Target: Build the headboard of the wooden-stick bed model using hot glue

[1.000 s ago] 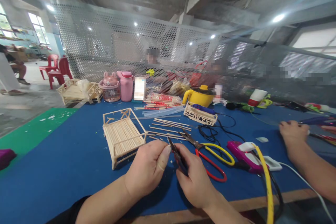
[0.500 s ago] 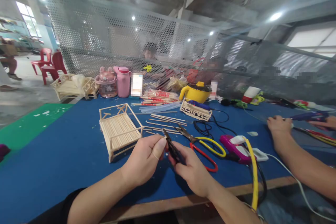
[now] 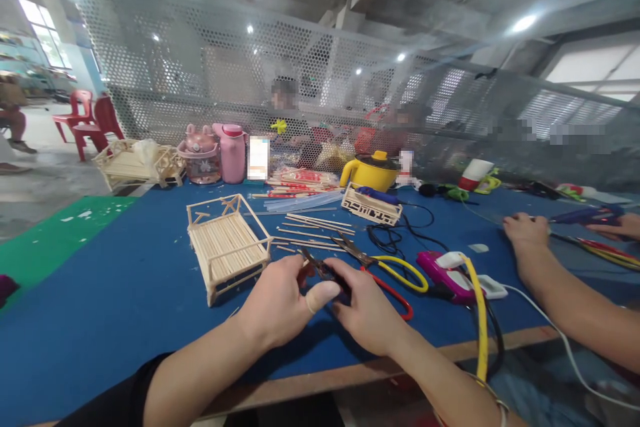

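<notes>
My right hand [image 3: 367, 307] is closed around dark-handled pliers [image 3: 325, 269], whose jaws point up and left. Beside the jaws is my left hand [image 3: 283, 300], thumb raised and fingers curled; whatever its fingers pinch is hidden. A small bed-like frame of thin wooden sticks [image 3: 230, 240] stands just left of and beyond my left hand. Loose sticks [image 3: 317, 223] lie past both hands. Scissors with one yellow and one red handle loop [image 3: 400, 273] rest open to the right of the pliers.
A magenta power strip [image 3: 445, 277] with a yellow cable lies on the right. Another person's hand [image 3: 527, 233] is farther right, near a glue gun. At the back stand a yellow pot [image 3: 373, 173], pink bottle [image 3: 233, 155] and second stick frame [image 3: 133, 165].
My left thumb has lifted from the fingertips and moved right, over the pliers. The pliers have tilted flatter, their jaws shifting slightly left. The view has shifted a little.
</notes>
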The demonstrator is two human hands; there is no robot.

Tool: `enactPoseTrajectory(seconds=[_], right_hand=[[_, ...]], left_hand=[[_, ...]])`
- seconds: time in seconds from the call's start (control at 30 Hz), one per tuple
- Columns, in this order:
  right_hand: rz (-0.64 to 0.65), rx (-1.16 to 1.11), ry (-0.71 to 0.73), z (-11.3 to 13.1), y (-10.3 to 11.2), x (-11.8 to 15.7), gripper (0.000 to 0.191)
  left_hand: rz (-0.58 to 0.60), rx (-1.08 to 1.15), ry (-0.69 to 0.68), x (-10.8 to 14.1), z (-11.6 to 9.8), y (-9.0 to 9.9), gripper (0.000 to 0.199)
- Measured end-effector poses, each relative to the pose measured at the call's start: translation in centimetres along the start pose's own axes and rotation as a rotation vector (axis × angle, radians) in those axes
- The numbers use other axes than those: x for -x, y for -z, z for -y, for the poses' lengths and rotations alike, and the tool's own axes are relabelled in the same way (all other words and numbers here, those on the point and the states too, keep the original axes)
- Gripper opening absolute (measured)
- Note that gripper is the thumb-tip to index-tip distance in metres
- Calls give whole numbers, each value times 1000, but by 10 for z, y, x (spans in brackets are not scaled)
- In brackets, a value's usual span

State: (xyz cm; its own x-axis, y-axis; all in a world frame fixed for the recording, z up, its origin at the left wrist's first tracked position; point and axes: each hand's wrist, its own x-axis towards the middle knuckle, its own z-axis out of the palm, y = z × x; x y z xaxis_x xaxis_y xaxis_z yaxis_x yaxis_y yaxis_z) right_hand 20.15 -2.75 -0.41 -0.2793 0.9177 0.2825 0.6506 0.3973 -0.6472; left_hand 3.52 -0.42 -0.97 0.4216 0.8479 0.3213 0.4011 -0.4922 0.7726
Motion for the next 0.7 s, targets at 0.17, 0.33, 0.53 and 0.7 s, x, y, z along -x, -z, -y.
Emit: enactPoseTrajectory(seconds=[0.17,0.33,0.53,0.7], right_hand=[[27,106,12,-6,-4,-3,36],[-57,206,35,-19,-16,0,47],[-153,425,-34,-26,-24,5,49],[-57,373,-219,-21,-4,-13,45]], left_hand=[[-8,-38,147,-3,8,-4,48],[2,-3,96,-3,12,-8,47],[7,38,121,-3,14,-15,49],[52,51,86,0,9,-13,44]])
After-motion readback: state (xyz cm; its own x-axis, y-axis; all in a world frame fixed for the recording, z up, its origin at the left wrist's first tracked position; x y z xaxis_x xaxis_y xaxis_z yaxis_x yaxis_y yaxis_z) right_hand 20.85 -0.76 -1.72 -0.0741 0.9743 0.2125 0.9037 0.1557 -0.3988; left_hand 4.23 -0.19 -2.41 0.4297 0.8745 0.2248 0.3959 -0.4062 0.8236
